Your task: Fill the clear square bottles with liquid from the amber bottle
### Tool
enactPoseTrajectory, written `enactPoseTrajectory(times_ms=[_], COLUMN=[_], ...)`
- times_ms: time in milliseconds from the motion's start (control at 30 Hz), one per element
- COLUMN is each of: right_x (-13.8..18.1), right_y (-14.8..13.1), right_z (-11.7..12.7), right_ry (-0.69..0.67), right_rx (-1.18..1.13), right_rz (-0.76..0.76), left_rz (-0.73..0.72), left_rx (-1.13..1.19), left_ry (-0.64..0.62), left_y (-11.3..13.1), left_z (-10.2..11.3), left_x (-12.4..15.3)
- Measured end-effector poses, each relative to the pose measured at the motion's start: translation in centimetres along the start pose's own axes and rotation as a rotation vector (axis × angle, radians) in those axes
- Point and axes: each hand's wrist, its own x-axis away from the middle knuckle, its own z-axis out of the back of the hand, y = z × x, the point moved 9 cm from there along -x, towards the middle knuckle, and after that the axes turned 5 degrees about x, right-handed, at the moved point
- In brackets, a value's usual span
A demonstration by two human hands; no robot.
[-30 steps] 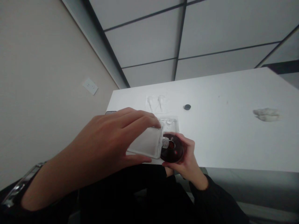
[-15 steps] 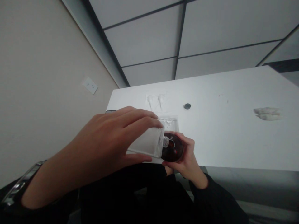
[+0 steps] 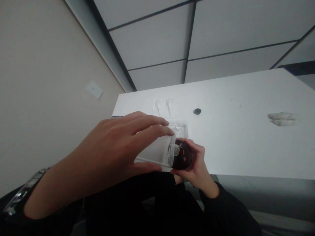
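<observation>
My left hand is wrapped around a clear, square-sided bottle, which lies tipped on its side. Its threaded neck points right and meets the mouth of a round, dark reddish-brown bottle. Fingers of my right hand curl around that brown bottle from the right. Whether liquid is flowing between the two cannot be made out. Just beyond the clear bottle lies a transparent plastic piece, partly hidden by my left hand.
On the white table are two white pump-like pieces, a small dark round cap and a pale crumpled item. A dark-edged object shows behind my left hand. The wall with an outlet rises at left.
My left hand and the clear bottle have shifted slightly right, closer over the brown bottle. The right hand looks the same.
</observation>
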Motion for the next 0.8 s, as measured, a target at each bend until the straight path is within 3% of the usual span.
enactPoseTrajectory(times_ms=[800], right_x=[-0.14], right_y=[-0.06], right_z=[-0.07], right_ry=[-0.014], right_rx=[-0.003], right_rz=[0.002], left_rz=[-0.010], left_rx=[-0.048], left_ry=[-0.014], left_y=[0.26], left_z=[0.20], left_x=[0.07])
